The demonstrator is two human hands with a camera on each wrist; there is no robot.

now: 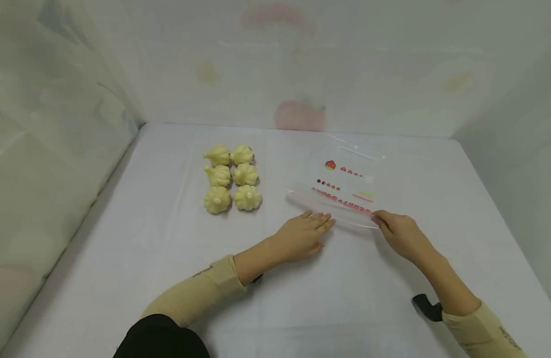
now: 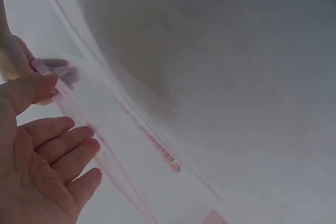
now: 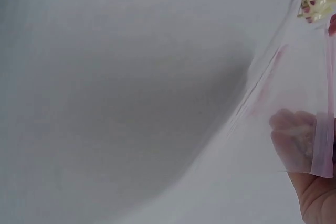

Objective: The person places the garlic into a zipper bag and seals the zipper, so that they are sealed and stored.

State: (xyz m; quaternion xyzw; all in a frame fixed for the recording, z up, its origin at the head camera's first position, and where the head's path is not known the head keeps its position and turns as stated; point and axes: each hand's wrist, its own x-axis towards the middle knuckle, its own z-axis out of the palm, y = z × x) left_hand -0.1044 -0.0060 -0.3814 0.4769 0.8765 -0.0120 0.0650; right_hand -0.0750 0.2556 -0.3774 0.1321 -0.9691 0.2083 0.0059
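Observation:
A clear zip bag [image 1: 352, 181] with small red strawberry prints and a pinkish zip edge lies on the white table, its mouth towards me. My right hand [image 1: 403, 236] pinches the mouth's right corner between thumb and fingers. Through the clear film in the right wrist view, the curled fingers [image 3: 294, 135] show behind the bag [image 3: 278, 90]. My left hand [image 1: 302, 237], fingers extended, is at the near edge of the bag's mouth. Its thumb and fingers stand apart beside the pink zip strip [image 2: 113, 153] in the left wrist view.
Several pale yellow garlic bulbs [image 1: 219, 175] stand in two columns left of the bag. A white cloth covers the table [image 1: 137, 238]. Pale printed sheets [image 1: 369, 84] hang behind and along the sides. A black wrist mount [image 1: 426, 307] sticks out at my right wrist.

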